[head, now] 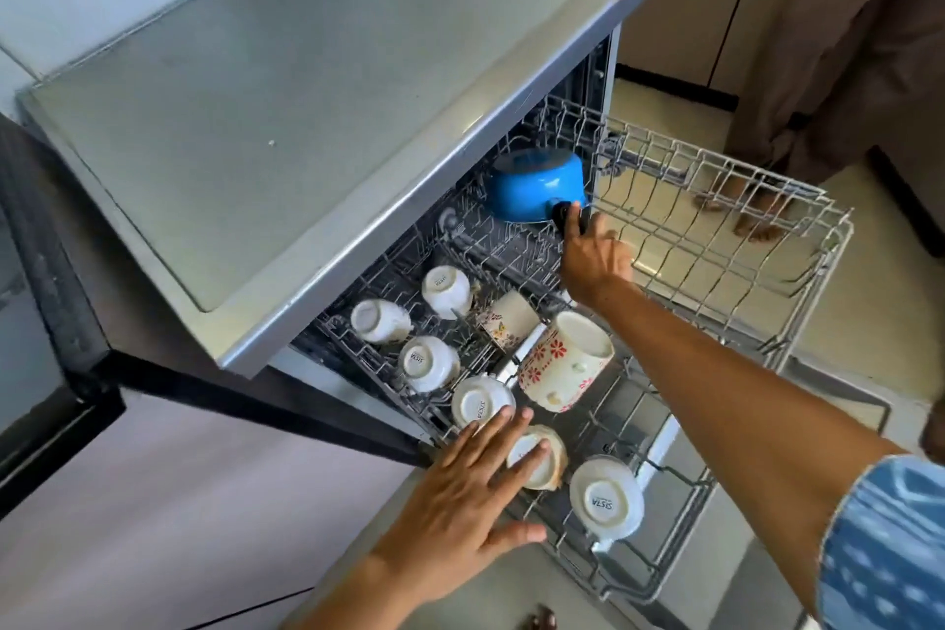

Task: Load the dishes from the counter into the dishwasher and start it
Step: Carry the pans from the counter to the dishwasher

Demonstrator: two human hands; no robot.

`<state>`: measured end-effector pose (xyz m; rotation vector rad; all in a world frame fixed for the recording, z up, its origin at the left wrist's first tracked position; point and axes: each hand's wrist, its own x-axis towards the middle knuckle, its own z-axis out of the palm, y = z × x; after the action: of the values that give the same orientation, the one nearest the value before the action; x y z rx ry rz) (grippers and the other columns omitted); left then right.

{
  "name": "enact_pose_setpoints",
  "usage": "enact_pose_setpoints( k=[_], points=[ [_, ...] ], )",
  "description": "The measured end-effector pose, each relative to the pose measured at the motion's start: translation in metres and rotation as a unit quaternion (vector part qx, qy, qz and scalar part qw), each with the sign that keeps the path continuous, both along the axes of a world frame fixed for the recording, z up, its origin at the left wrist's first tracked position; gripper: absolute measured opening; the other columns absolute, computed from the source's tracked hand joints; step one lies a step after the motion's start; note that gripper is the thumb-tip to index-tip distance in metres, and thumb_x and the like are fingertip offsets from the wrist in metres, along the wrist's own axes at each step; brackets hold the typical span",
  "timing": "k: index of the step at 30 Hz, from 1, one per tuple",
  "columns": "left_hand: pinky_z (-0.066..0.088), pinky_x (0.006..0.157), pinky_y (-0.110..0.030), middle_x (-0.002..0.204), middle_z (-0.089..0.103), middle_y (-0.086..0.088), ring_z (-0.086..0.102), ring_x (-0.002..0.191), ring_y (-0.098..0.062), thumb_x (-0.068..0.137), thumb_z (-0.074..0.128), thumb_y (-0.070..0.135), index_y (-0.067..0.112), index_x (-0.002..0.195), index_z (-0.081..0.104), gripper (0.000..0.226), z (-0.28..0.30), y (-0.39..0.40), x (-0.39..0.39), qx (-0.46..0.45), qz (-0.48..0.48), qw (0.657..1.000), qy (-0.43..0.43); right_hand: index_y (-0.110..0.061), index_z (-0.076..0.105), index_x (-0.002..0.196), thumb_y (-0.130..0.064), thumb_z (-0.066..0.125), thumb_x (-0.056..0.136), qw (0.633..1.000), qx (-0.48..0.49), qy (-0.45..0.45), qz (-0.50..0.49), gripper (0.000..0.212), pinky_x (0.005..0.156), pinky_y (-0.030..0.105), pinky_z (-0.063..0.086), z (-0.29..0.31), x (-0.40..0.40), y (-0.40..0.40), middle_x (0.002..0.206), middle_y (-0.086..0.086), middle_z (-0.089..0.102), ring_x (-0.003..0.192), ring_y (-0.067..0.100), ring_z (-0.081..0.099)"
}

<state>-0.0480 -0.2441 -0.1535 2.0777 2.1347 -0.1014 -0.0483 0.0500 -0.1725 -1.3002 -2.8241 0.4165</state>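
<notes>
The right hand point(595, 256) grips the black handle of one blue saucepan point(537, 184), upside down at 12 o'clock in the upper rack point(716, 240). It looks like stiff, glossy enamel, likely slippery; the handle is the safe hold. The left hand point(460, 501), fingers straight, rests on a cup point(537, 458) at 6 o'clock. There are eight fragile cups.

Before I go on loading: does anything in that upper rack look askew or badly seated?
Mostly tidy: the small white cups sit upside down. Two things stand out: the floral mug lies tilted on its side rather than inverted, and the blue saucepan, whose handle the right hand grips, sits tilted. No spills or damage visible.
</notes>
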Motion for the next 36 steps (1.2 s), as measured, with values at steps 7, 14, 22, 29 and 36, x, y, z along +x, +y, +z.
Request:
enact_pose_setpoints(
  k=[7,14,22,29,36],
  points=[
    [0.011,0.114,-0.037,0.157,0.017,-0.007,0.013,0.145,-0.023,0.096,0.026,0.063,0.023,0.148,0.03,0.067,-0.004,0.001,-0.002,0.014,-0.004,1.0,-0.007,-0.019,-0.009,0.15,-0.006,0.042,0.095,0.999,-0.003,0.029,0.016,0.077,0.082,0.042,0.053,-0.03,0.008,-0.001,0.14,0.029,0.025,0.113,0.043,0.047],
    [0.012,0.114,-0.036,0.157,0.021,-0.006,0.018,0.144,-0.023,0.095,0.028,0.064,0.023,0.149,0.03,0.068,-0.01,0.001,-0.001,0.028,-0.004,0.999,-0.021,-0.022,-0.007,0.15,-0.002,0.049,0.091,0.997,0.035,0.067,-0.009,0.083,0.068,0.033,0.051,-0.03,0.007,-0.007,0.124,0.022,0.035,0.096,0.03,0.047],
    [0.018,0.111,-0.038,0.155,0.026,-0.006,0.025,0.142,-0.024,0.094,0.026,0.066,0.023,0.147,0.035,0.068,-0.012,0.001,-0.001,0.024,0.001,0.999,-0.02,-0.023,-0.002,0.151,0.0,0.045,0.093,0.998,-0.03,0.048,0.006,0.078,0.077,0.036,0.053,-0.031,-0.008,0.01,0.132,0.026,0.031,0.106,0.033,0.049],
    [0.014,0.112,-0.036,0.154,0.028,-0.006,0.026,0.141,-0.023,0.094,0.026,0.066,0.024,0.146,0.036,0.068,-0.013,0.001,-0.001,0.029,0.005,0.999,-0.024,-0.014,0.031,0.139,-0.006,0.065,0.083,0.987,-0.159,0.019,0.005,0.066,0.062,0.025,0.05,-0.021,-0.019,0.008,0.11,0.014,0.058,0.083,0.022,0.056],
    [0.018,0.11,-0.038,0.155,0.026,-0.005,0.024,0.142,-0.023,0.095,0.026,0.065,0.024,0.145,0.036,0.066,-0.015,0.001,-0.001,0.038,-0.002,0.999,-0.027,-0.007,0.052,0.122,-0.017,0.064,0.087,0.985,-0.169,0.025,0.001,0.039,0.063,0.019,0.044,-0.02,-0.019,0.001,0.106,0.011,0.064,0.091,0.021,0.061]
  ],
)
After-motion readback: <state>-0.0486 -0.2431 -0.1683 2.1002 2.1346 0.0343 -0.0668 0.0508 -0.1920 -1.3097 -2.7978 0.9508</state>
